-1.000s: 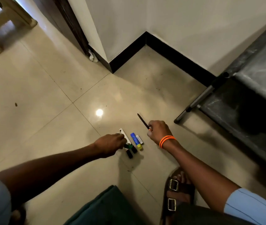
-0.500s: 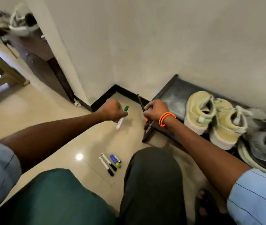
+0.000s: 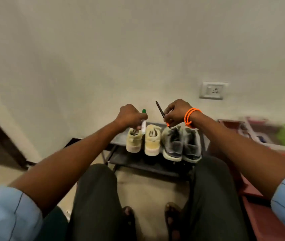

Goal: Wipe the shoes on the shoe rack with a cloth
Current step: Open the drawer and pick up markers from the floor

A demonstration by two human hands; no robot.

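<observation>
left hand (image 3: 131, 115) grips green-cap marker (image 3: 143, 121) | right hand (image 3: 175, 112) – dark pen (image 3: 160, 110) | 2 prs shoes (image 3: 162, 142) on rack (image 3: 148, 162)

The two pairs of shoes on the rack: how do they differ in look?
The yellow pair is pale cream-yellow with strap closures; the grey pair is dark grey with whitish soles. The yellow pair stands left, below the left hand; the grey pair stands right, below the right hand. Both stand side by side on the shoe rack.

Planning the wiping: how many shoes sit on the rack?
4, side by side on the rack: two beige shoes on the left, two grey shoes on the right. The lower shelf is dark; more may be hidden there.
</observation>
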